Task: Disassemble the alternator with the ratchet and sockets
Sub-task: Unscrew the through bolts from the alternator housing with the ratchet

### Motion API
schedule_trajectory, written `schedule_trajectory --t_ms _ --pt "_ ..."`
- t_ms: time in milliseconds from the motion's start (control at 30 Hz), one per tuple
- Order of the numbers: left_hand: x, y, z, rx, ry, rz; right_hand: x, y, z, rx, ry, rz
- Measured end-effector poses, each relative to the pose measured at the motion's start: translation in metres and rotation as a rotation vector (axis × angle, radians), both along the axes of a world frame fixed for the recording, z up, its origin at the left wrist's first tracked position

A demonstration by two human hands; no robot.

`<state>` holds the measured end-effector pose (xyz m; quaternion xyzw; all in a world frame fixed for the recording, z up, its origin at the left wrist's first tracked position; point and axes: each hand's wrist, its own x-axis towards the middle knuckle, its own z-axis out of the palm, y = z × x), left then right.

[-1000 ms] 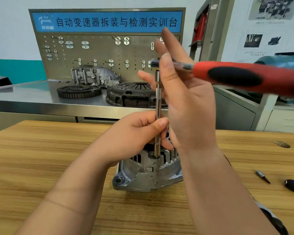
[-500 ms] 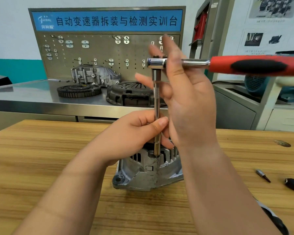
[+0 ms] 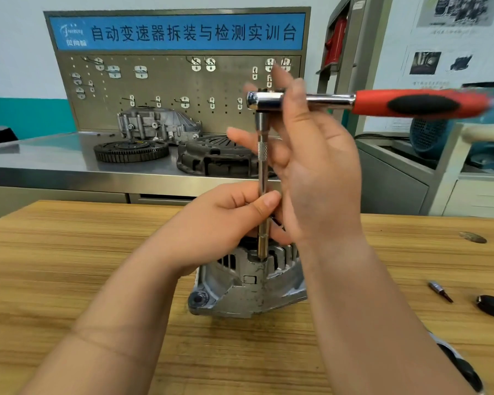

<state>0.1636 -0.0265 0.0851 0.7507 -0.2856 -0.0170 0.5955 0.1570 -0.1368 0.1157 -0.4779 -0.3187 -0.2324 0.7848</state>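
Steadying a slim steel extension bar (image 3: 261, 172), the left hand (image 3: 226, 220) curls round its lower part, thumb pressed against the shaft. The bar stands upright, and its lower tip sits in a recess on top of the alternator (image 3: 248, 289). The alternator is a grey cast-metal housing with cooling slots. It rests on the wooden tabletop (image 3: 69, 252) at the centre of the view, directly under both hands.

A ratchet (image 3: 411, 102) caps the bar, its red and black handle pointing out to the right, level and slightly blurred. The right hand (image 3: 320, 172) is spread, fingers straight and not clenched. They lie across the chrome neck just beside the ratchet head, and the thumb reaches toward the bar.

The alternator looks heavy and rigid, so it should not flex, though it may rock or slide on the smooth wood under turning force. The solid outer casing seems the best place to brace it, away from the thin slotted fins. The ratchet's polished neck looks slippery, so the rubbery handle likely gives the surer hold and more leverage.

A small driver bit (image 3: 439, 290) lies well to the right on the tabletop.
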Motion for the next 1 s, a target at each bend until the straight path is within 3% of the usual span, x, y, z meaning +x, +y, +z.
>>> schedule_trajectory --t_ms 133,333,467,600,833,1000 --pt "-0.0023 0.0012 0.0012 0.003 -0.003 -0.032 0.0027 -0.0026 -0.0007 -0.006 0.139 -0.045" --pt "0.0009 -0.002 -0.0009 0.014 -0.006 0.002 0.0003 0.003 -0.0007 -0.019 -0.101 -0.125" --pt "-0.0009 0.0008 0.0004 -0.024 0.017 -0.032 -0.0005 0.0007 0.0016 0.047 0.05 0.002" --pt "-0.0028 0.0022 0.0027 0.027 -0.011 -0.033 0.0008 -0.0033 0.0011 0.048 0.181 -0.003" --pt "0.0028 -0.0006 -0.0005 0.034 -0.021 0.026 0.0001 -0.0002 0.0019 -0.02 -0.09 -0.076" --pt "-0.0003 0.0016 -0.0007 0.03 -0.034 -0.025 0.0013 -0.0038 0.0016 0.056 0.084 0.061"
